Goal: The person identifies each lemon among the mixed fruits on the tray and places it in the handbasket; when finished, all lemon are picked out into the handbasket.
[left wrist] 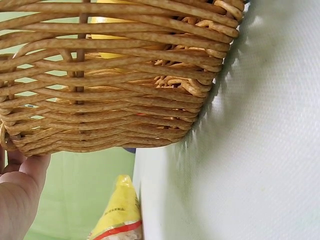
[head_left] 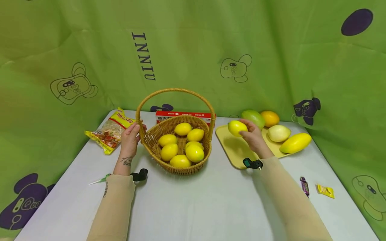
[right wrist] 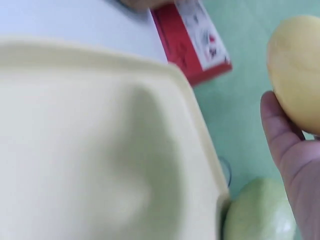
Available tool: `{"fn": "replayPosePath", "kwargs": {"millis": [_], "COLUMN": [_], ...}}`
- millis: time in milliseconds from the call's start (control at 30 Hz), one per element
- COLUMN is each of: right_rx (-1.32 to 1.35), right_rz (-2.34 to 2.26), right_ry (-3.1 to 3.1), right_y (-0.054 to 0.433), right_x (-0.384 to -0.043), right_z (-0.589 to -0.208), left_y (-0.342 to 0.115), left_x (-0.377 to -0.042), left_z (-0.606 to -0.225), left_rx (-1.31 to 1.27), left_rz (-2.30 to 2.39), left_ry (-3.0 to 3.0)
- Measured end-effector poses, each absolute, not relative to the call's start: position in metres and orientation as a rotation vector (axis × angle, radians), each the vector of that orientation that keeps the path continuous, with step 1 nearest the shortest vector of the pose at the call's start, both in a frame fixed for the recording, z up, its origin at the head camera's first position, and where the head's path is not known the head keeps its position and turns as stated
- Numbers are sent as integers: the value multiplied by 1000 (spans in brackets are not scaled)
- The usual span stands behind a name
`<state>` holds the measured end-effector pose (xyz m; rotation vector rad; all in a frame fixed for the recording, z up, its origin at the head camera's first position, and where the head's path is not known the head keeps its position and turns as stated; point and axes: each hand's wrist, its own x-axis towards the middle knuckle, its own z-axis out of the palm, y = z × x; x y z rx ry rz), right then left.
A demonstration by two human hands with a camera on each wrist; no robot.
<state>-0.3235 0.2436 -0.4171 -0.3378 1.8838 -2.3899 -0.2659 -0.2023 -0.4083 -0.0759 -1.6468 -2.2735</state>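
Observation:
A woven wicker basket (head_left: 181, 170) with a tall arched handle stands on the white table, holding several yellow lemons (head_left: 180, 161). At its left side, my left hand (head_left: 129, 140) grips the rim where the handle joins. The left wrist view shows the basket's woven wall (left wrist: 120, 105) close up, with the thumb and fingers of the left hand (left wrist: 22, 187) at its edge. Above the yellow tray (head_left: 232, 152), my right hand (head_left: 254, 139) pinches a lemon (head_left: 236, 128) between thumb and fingers. That lemon (right wrist: 300, 75) is partly cut off in the right wrist view.
On or beside the tray lie a green mango-like fruit (head_left: 254, 117), an orange fruit (head_left: 270, 118), a pale yellow fruit (head_left: 279, 133) and a long yellow fruit (head_left: 296, 143). A snack bag (head_left: 110, 132) lies left; a red box (head_left: 167, 115) stands behind the basket. Wrapped candies (head_left: 325, 190) lie front right.

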Motion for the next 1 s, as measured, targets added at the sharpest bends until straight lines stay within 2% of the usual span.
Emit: {"fn": "replayPosePath", "kwargs": {"millis": [267,500,733,1000], "right_rx": [-718,-968,-985,-878], "right_rz": [-2286,-2144,-1968,-1865], "right_ry": [1659,1517,1582,1754], "right_y": [239,203,150,108], "right_x": [-285,-266,-264,-282], "right_z": [-405,-399,-391,-381], "left_y": [-203,-204,-203,-202], "left_x": [-266,-267,-267,-266], "left_z": [-406,-406,-405,-406], "left_rx": [-72,-75,-46,-26], "left_rz": [-2271,-2289,-2294,-2278], "left_ry": [-1630,-1636,-1650,-1693]}}
